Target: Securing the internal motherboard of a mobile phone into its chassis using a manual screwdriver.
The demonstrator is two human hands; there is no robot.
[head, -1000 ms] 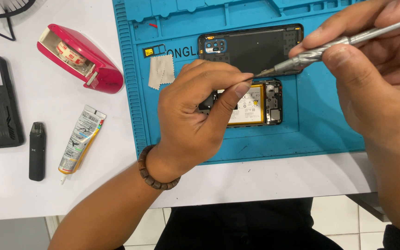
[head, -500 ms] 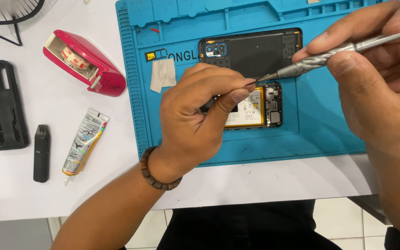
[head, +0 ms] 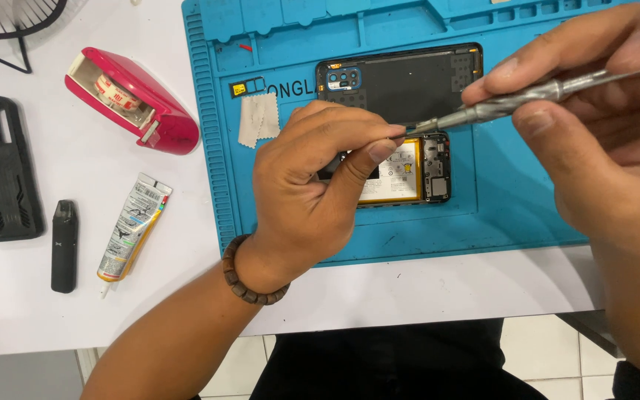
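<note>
Your opened phone (head: pixel 409 172) lies mid-mat on the blue repair mat (head: pixel 520 215), your left hand (head: pixel 312 192) curled over it, fingertips pinched at the screwdriver (head: pixel 527 100) tip to steady it, your right hand (head: pixel 594 141) gripping its shaft; the back cover (head: pixel 409 81) lies just beyond, bare mat right.

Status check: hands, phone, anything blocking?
Left hand pinching at screwdriver tip. Right hand gripping screwdriver. Opened phone on blue mat. Nothing blocking.
</note>
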